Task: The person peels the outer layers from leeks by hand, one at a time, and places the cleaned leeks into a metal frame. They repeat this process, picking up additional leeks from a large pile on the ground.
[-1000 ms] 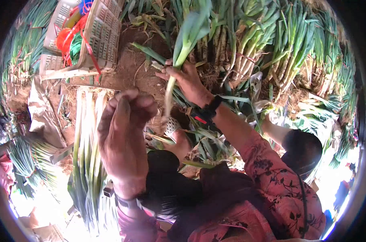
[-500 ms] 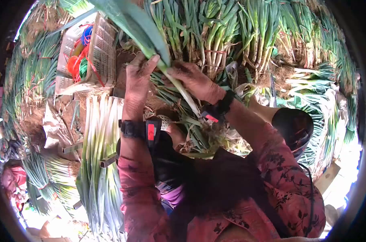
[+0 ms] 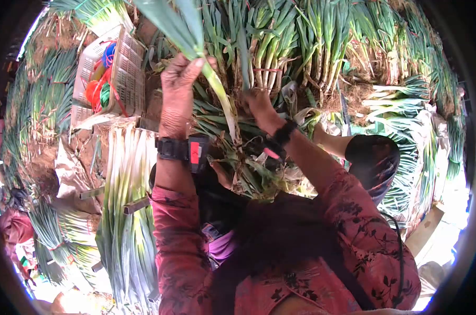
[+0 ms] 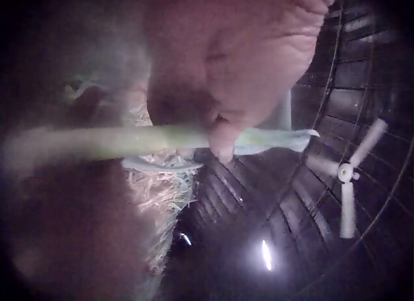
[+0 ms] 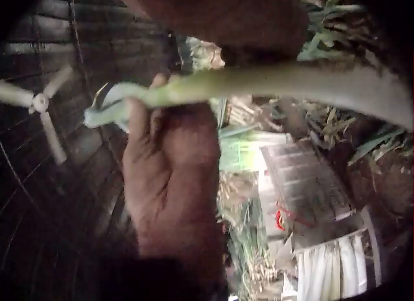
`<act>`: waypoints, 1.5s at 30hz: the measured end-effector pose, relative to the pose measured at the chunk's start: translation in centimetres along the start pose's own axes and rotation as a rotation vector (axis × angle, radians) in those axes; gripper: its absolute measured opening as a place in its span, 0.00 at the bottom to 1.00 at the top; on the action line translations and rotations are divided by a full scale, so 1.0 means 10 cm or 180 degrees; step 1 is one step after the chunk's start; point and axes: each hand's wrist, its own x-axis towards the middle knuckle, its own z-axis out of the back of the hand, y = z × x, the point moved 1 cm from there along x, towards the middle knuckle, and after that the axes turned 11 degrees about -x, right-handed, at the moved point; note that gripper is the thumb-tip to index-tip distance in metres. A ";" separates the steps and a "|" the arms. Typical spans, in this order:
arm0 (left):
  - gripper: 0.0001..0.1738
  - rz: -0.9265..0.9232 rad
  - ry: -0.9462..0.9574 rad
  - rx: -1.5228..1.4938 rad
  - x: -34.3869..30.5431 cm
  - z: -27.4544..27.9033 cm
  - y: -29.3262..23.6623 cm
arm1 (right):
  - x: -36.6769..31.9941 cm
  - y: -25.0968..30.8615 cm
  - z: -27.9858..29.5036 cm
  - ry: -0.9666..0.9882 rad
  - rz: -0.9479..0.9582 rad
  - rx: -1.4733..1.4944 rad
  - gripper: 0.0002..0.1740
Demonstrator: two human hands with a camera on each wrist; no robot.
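My left hand [image 3: 179, 86] grips a long green onion [image 3: 221, 97] where its pale stem turns into leaves, with thumb and fingers around it. Its green leaves rise past the hand, and the root end slants down toward the lap. In the left wrist view the thumb of this hand presses against the stem [image 4: 145, 140]. Just right of the stem, my right hand [image 3: 261, 110] is apart from it, fingers curled, pinching the lower end of a narrow green leaf [image 3: 244, 60]. The right wrist view shows this hand [image 5: 226, 16] only as a dark blur above the stem.
A white plastic crate [image 3: 130, 71] with coloured twine [image 3: 94, 92] stands at upper left. Below it, trimmed green onions [image 3: 125, 173] lie across metal bars [image 3: 136, 205]. Tied bunches [image 3: 272, 58] line the back, and loose leaves [image 3: 259, 173] litter the ground by the knees.
My left hand came up and took hold of the green onion, which the right hand held at first. The right hand has since moved off the stem, to the right and slightly down.
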 end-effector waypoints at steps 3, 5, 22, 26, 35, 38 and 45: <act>0.13 0.0119 -0.0185 -0.0094 0.02 0.13 -0.08 | 0.03 -0.12 0.47 0.0739 0.1917 -0.6790 0.13; 0.12 0.0095 -0.0040 -0.0134 0.03 0.12 -0.10 | -0.17 0.19 0.25 0.0703 0.2089 -0.5119 0.12; 0.11 0.0437 0.0169 -0.0096 0.02 -0.03 0.00 | -0.55 0.78 -0.31 0.1141 0.3275 -0.3547 0.15; 0.11 0.0579 -0.0360 0.0502 0.04 -0.04 0.07 | -0.72 0.66 -0.40 0.0340 0.4693 -0.5059 0.13; 0.07 -0.0172 -0.1246 0.0422 0.08 0.27 -0.05 | -0.94 0.31 -0.24 0.0923 0.3048 -0.3004 0.12; 0.09 -0.0688 -0.1378 0.0144 0.05 0.42 -0.27 | -0.87 -0.21 0.38 0.1049 0.2226 -0.4072 0.12; 0.10 -0.0486 -0.1201 0.0278 0.03 0.41 -0.25 | -1.08 0.19 0.15 0.2012 0.3111 -0.4698 0.15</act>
